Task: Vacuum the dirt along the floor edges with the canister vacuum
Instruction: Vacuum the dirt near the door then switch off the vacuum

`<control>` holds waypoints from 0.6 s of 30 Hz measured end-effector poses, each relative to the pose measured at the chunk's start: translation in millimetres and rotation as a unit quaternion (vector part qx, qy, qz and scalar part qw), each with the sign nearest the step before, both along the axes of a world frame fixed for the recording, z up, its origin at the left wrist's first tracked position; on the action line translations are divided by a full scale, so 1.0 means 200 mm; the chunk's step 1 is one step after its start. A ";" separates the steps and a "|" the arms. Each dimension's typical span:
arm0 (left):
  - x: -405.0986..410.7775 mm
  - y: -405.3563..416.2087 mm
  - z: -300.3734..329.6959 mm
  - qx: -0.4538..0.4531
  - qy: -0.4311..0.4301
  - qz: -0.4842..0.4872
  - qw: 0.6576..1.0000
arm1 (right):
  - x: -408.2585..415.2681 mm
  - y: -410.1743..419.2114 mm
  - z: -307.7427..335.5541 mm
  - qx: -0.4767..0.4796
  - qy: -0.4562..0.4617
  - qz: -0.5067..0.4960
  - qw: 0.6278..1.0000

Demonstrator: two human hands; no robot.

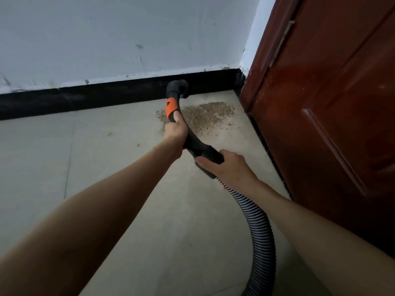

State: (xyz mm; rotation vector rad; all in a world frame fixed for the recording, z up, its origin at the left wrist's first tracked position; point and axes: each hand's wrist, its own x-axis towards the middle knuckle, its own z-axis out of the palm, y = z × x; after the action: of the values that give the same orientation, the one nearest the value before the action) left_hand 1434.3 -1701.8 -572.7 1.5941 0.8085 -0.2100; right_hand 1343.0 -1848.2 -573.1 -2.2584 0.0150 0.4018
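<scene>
A black curved vacuum handle (197, 146) with an orange slider (171, 107) points at the floor edge. Its black nozzle end (178, 88) sits against the black skirting board (85, 99). My left hand (176, 130) grips the handle just below the orange part. My right hand (228, 165) grips the handle's rear end, where the ribbed grey hose (259, 229) joins and curves down to the bottom of the view. A patch of brown dirt (205, 115) lies on the floor in the corner, right of the nozzle. The canister is not in view.
A dark red wooden door (320, 103) stands along the right, with a black threshold strip (267, 146) at its foot. A white scuffed wall (128, 39) rises above the skirting. The beige tiled floor (96, 167) stretches left with a few stray crumbs (110, 133).
</scene>
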 end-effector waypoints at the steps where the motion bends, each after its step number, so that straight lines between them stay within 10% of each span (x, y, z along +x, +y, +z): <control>1: -0.02 0.06 0.01 0.003 -0.001 0.008 1.000 | -0.01 0.05 0.02 0.009 0.006 0.012 1.000; 18: -0.34 0.43 -0.01 -0.078 0.046 0.098 0.991 | -0.18 0.35 0.08 -0.009 0.068 0.107 0.992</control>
State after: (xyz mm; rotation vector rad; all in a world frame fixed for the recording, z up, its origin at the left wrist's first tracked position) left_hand 1366.5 -1615.2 -574.5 1.3563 0.9903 -0.2002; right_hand 1306.7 -1777.7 -556.3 -2.2534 -0.1555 0.6707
